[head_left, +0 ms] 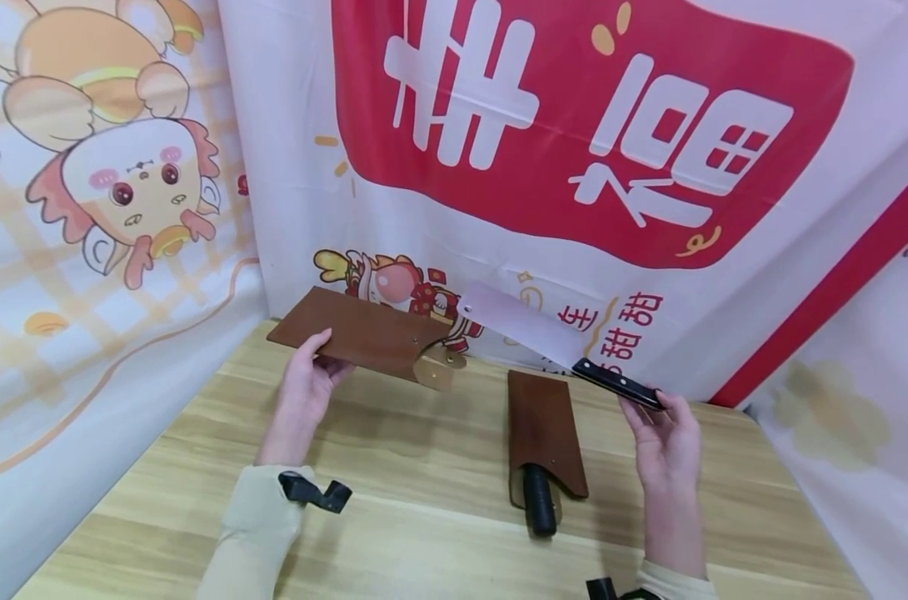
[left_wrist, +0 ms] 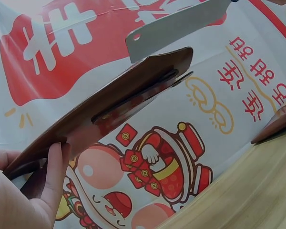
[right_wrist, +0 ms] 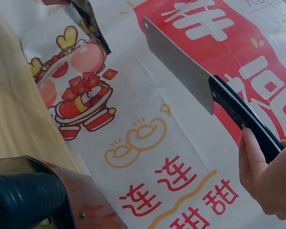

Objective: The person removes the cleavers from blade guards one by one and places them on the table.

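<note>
My left hand (head_left: 313,385) pinches the lower edge of a brown leather sheath (head_left: 364,330), held above the table's back left, its open end with a tan strap facing right. In the left wrist view the sheath (left_wrist: 100,105) tilts upward to the right, thumb and fingers on its near end. My right hand (head_left: 666,437) grips the black handle (head_left: 617,385) of a cleaver whose wide blade (head_left: 525,327) points left toward the sheath, apart from it. The right wrist view shows the bare blade (right_wrist: 178,64) and the fingers round the handle's end (right_wrist: 250,121).
Between the hands, a second brown sheath (head_left: 546,421) lies on the wooden table (head_left: 424,508), with a black handle (head_left: 539,500) sticking out toward me. Printed cloth (head_left: 289,167) hangs behind the table and along both sides.
</note>
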### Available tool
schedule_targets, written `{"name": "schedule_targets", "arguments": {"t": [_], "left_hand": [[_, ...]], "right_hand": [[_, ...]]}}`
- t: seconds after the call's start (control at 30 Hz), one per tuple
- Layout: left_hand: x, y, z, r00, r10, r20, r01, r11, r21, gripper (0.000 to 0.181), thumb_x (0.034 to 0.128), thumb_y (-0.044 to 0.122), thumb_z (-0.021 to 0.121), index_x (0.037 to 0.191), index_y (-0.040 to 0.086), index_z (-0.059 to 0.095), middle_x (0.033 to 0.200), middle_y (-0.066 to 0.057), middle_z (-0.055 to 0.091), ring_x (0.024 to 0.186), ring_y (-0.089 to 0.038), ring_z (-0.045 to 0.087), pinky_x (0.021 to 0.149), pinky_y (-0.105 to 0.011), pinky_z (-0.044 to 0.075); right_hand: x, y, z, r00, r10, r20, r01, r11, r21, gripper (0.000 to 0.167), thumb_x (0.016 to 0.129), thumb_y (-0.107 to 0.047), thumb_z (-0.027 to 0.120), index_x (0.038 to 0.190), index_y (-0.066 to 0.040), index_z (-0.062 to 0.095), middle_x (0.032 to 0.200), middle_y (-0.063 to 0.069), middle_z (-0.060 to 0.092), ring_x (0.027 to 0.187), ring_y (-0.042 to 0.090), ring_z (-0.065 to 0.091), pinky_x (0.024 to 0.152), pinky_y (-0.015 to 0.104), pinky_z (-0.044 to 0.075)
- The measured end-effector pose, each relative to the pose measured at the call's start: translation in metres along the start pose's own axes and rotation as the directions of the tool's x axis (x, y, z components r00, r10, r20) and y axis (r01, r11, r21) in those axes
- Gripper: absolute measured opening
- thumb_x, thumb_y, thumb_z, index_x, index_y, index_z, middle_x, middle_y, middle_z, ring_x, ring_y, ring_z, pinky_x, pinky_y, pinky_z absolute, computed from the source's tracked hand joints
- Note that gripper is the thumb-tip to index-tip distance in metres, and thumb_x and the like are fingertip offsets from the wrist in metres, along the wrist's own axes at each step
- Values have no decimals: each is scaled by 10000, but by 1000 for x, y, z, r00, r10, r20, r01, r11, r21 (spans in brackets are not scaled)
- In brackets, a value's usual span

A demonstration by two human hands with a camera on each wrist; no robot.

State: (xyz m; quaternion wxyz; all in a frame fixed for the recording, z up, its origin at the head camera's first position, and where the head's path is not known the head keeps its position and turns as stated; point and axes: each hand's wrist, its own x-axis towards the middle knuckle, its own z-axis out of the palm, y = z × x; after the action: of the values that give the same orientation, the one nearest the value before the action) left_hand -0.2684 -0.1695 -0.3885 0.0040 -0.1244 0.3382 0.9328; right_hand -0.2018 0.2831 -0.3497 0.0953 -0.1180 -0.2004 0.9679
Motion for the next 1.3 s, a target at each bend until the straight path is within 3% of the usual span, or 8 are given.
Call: {"name": "schedule_targets", "arguments": {"t": [0.17,0.3,0.53,0.67,0.97,1.03,1.1,1.3], "left_hand": [[-1,0,-2,1000,-3,-21,4,999,50,127,1100,251,489,1161,145,458,829,20,670,767,-96,680,731,-241,562],[0,0,-4,1000,7,-16,-5,997,82,140,1101,294,470,1163,171,449,817,37,674,752,-83,680,759,-241,531],[2,-5,-2,999,-11,33,7,992,128,99,1103,272,475,1118,186,520,765,65,670,694,-80,620,747,-234,464],[4,-12,4,998,-27,62,16,985,172,131,1101,264,480,1037,184,563,754,69,674,706,-80,633,707,-230,474],[1,-15,8,994,-44,98,23,978,206,136,1101,275,494,1187,171,486,852,74,694,781,-76,663,699,-219,497],[2,-15,8,995,-40,95,19,977,211,145,1101,283,495,1193,171,482,860,77,695,797,-76,665,724,-220,498],[2,-14,9,995,-38,92,17,975,221,158,1102,298,492,1201,176,474,868,86,692,818,-69,659,754,-217,492],[3,-14,7,996,-49,80,31,978,206,164,1102,304,491,1219,191,470,918,97,681,865,-61,647,788,-216,473]], "right_hand": [[2,-2,-3,991,115,64,-117,993,17,90,1018,87,476,1104,62,480,1090,250,618,1060,352,701,1014,483,519],[4,0,-1,982,156,105,-154,988,-25,195,1012,109,469,1197,50,464,1168,241,615,1101,353,687,1082,478,450],[2,8,1,967,184,176,-146,967,-208,114,1027,74,479,1024,76,593,1103,216,628,1066,297,689,973,452,557],[0,17,5,966,205,158,-161,954,-252,82,1042,37,484,1088,47,551,1123,195,617,1082,276,679,984,441,552],[-1,29,7,970,186,158,-105,902,-418,184,1071,-43,498,1001,5,662,1064,135,664,1040,233,702,927,391,579],[-1,30,7,970,167,178,-62,874,-481,214,1070,-31,501,977,-8,692,1035,122,685,1006,232,722,922,379,578],[-2,30,8,968,159,196,-21,823,-568,242,1065,-12,509,954,-27,723,1012,110,700,977,223,734,914,364,579],[-1,34,5,948,236,212,30,598,-801,171,1016,40,591,1014,-17,752,1027,99,693,945,210,733,897,377,595]]}}
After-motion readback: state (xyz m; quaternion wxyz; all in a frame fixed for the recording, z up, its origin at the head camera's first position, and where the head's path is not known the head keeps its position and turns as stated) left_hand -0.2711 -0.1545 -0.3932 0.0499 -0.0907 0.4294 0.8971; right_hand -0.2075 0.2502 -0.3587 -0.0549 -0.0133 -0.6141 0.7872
